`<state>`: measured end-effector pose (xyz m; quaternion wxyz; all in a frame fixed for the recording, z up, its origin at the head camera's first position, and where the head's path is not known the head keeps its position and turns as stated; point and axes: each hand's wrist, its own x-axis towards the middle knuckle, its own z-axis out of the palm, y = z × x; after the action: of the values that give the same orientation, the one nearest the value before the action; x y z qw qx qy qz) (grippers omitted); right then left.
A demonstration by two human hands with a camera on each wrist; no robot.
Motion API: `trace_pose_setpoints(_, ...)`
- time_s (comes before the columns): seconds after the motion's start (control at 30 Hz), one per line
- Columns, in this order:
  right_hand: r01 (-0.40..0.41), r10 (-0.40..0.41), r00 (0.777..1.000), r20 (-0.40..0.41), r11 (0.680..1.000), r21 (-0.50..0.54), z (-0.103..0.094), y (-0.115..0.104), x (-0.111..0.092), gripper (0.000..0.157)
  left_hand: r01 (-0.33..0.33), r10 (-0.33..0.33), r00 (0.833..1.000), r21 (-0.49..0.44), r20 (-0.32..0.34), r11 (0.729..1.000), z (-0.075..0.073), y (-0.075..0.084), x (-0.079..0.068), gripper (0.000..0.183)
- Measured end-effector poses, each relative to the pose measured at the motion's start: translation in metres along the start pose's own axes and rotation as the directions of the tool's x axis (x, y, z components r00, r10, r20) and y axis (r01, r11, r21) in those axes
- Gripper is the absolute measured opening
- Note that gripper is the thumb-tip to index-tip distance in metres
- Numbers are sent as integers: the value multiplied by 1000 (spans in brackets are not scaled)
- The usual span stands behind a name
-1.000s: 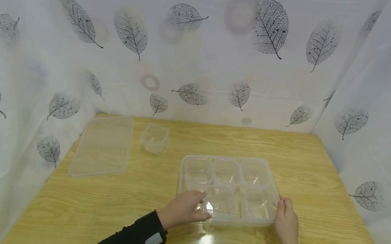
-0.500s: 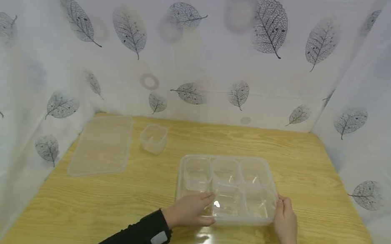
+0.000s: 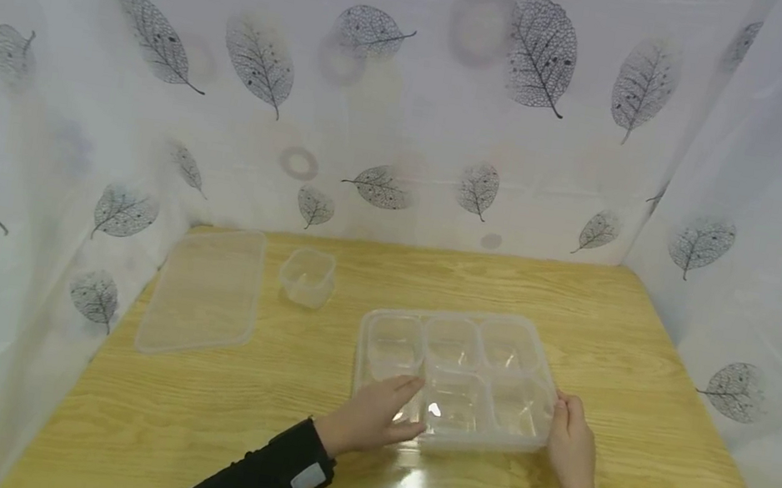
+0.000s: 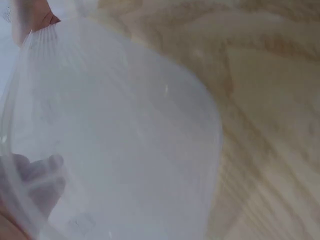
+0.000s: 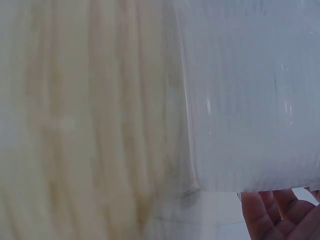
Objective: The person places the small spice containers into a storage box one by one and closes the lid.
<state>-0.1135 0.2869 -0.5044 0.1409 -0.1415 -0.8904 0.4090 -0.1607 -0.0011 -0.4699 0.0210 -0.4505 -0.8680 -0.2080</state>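
Observation:
A clear plastic food container (image 3: 483, 442) lies on the table with several small clear boxes inside, three of them along the back row. My right hand (image 3: 572, 452) grips its right wall near the front corner. Over the front left part reaches my left hand (image 3: 368, 418), fingers spread and thumb at the front rim, just left of a small square box (image 3: 459, 406) in the front row. Through the translucent wall, the left wrist view shows left fingers (image 4: 45, 182). In the right wrist view, right fingers (image 5: 285, 215) curl at the wall's lower edge.
A flat clear lid (image 3: 205, 292) lies at the table's back left. One more small clear box (image 3: 309, 278) stands right of it. A white leaf-print curtain (image 3: 396, 110) rises behind the wooden table (image 3: 181, 432) and along both sides.
The front middle small box has slid right against its neighbour, pushed by my left hand. Since then that hand has drawn back slightly left. My right hand keeps its grip.

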Motion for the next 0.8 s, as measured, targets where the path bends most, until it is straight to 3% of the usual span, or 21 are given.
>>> trace_pose_setpoints(0.1,-4,4,1000,-3,1000,3,0,1,-1,34,33,-30,991,20,-131,999,-11,-7,-1,55)
trace_pose_setpoints(0.2,2,-2,1000,-11,1000,4,0,1,-1,33,86,-74,957,32,-281,996,-21,-24,-2,50)
trace_pose_setpoints(0.27,6,-6,1000,-12,1000,6,1,1,0,33,138,-115,917,33,-383,990,-26,-41,-2,46)
trace_pose_setpoints(0.4,2,-2,1000,-2,1000,4,2,0,0,33,291,-241,815,12,-527,957,-36,-86,-2,43)
trace_pose_setpoints(0.53,-4,4,1000,6,1000,-6,2,0,-1,34,510,-448,719,-36,-531,860,-43,-128,-4,53)
trace_pose_setpoints(0.67,-20,20,1000,6,1000,-9,2,2,-1,36,671,-593,663,11,-457,741,-42,-161,-7,73)
trace_pose_setpoints(0.8,-28,28,999,21,1000,0,-1,3,0,36,761,-690,594,10,-413,649,-39,-180,-5,87)
